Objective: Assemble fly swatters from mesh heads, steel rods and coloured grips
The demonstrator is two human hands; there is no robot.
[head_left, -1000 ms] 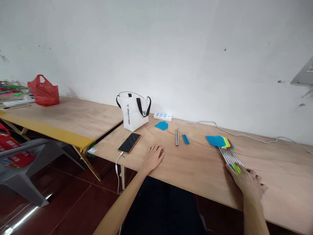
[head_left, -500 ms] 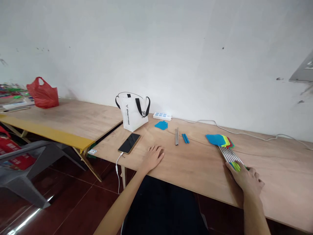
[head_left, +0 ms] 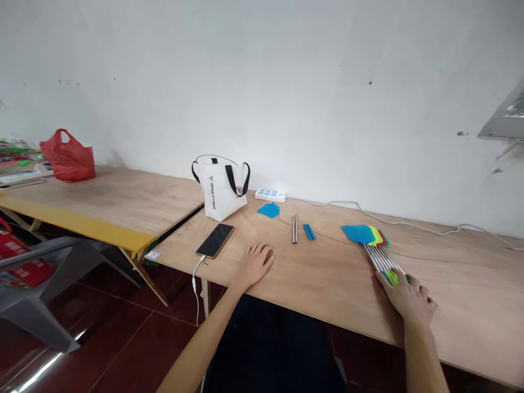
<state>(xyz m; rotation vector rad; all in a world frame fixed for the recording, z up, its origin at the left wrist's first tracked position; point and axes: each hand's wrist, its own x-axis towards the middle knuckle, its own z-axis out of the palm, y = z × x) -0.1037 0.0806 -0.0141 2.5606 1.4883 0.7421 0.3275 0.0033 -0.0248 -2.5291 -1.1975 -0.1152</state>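
My left hand [head_left: 256, 266] lies palm down on the wooden table [head_left: 319, 284], fingers loosely spread, holding nothing. At the right, my right hand [head_left: 410, 295] is over the handles of several fly swatters [head_left: 382, 256], thumb on one side and fingers bent on the other. Their blue, yellow, red and green heads are fanned out, overlapping, toward the wall; the handle ends are hidden under the hand. Between my hands and further back lie metal rods [head_left: 295, 228], short blue tubes [head_left: 309, 232] and flat blue swatter heads [head_left: 269, 210].
A phone [head_left: 215, 240] on a white charging cable lies left of my left hand. Behind it stand a white bag [head_left: 223, 191] and a power strip [head_left: 270, 195]. Left is another table [head_left: 135, 191] with a red plastic bag [head_left: 67, 155], and a grey chair [head_left: 36, 289].
The view has shifted slightly. Both hands and the things on the table keep their places, with no clear movement.
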